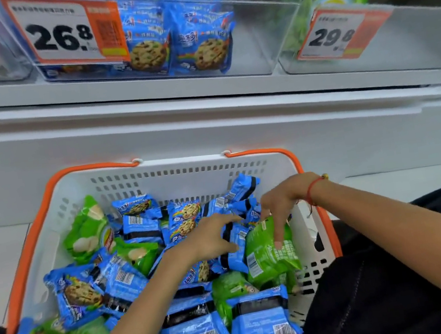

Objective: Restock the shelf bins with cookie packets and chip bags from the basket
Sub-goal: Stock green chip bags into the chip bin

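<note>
Left hand (210,240) reaches into the white basket (174,174), fingers spread and lightly curved over a blue cookie packet (237,253) without closing round it. Right hand (280,203), a red cord at its wrist, comes down from above with fingers curled on the top edge of a green chip bag (270,254) standing at the basket's right wall. Around both hands lies a jumble of blue packets and green bags, some face up, some barcode up. On the shelf above, a clear bin (250,32) holds upright cookie packets behind a price tag (65,32) reading 26.8; the next bin (397,52) to the right, tagged 29.8, holds green chip bags.
</note>
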`<state>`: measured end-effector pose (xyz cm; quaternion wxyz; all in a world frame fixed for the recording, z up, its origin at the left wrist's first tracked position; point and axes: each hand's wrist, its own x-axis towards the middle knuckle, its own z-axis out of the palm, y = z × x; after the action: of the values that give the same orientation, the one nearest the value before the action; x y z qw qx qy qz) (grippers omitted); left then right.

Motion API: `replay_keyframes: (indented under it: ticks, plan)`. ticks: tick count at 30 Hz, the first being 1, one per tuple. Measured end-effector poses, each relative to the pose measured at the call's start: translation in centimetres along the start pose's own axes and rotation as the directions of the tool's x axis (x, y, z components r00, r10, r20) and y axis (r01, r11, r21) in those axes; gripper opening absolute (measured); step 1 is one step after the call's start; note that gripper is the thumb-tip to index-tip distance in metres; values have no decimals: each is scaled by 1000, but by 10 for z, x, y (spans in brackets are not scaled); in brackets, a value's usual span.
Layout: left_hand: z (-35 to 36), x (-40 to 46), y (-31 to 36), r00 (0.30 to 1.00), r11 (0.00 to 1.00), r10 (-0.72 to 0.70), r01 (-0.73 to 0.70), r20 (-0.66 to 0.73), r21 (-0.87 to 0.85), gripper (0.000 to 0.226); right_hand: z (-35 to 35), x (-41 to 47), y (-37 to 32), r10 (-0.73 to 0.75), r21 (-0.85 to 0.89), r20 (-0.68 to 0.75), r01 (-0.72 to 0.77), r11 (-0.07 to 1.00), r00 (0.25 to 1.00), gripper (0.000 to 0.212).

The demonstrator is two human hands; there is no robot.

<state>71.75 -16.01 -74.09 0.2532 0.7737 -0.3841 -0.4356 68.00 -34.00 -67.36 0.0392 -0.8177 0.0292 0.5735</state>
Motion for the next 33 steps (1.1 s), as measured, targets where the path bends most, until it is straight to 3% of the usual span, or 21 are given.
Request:
replay_keyframes:
  ticks: [4, 7, 10, 12, 16, 17, 20, 23, 27, 33]
  plan:
    - [-31, -19, 19, 997, 990, 53, -47, 47, -130, 93, -21, -33, 23, -18, 228, -55, 30, 973, 998, 64]
    - [-45, -28, 35, 995, 989, 96, -97, -12, -114, 109, -28, -48, 39, -61, 551, -162, 142, 823, 985, 65]
    - [-52, -29, 45, 953, 972, 162, -199, -257, -125, 89, -32, -56, 45, -97, 706, -256, 254, 660, 962, 63]
    - [-59, -32, 48, 922, 921, 126, -245, -366, -301, 68, -36, -59, 45, -107, 783, -320, 327, 529, 941, 55]
    - [-76, -42, 49, 927, 827, -76, -148, -368, -542, 46, -51, -72, 42, -45, 871, -416, 412, 267, 908, 63]
    - [-79, -44, 48, 927, 796, -114, -130, -357, -591, 52, -54, -75, 38, -30, 859, -446, 437, 268, 895, 63]
    - [-81, -46, 45, 929, 695, -171, -124, -330, -708, 77, -56, -84, 22, -47, 739, -560, 525, 423, 827, 49]
    - [-84, -46, 52, 932, 583, -143, -191, -332, -790, 62, -57, -91, 7, -105, 686, -567, 538, 490, 817, 43]
    - [-100, -52, 76, 897, 631, -100, -277, -430, -725, 48, -75, -117, 4, -73, 620, -645, 576, 532, 761, 44]
    - [-148, -61, 141, 796, 629, 109, -519, -595, -579, 43, -92, -200, 28, -59, 460, -768, 613, 642, 638, 33]
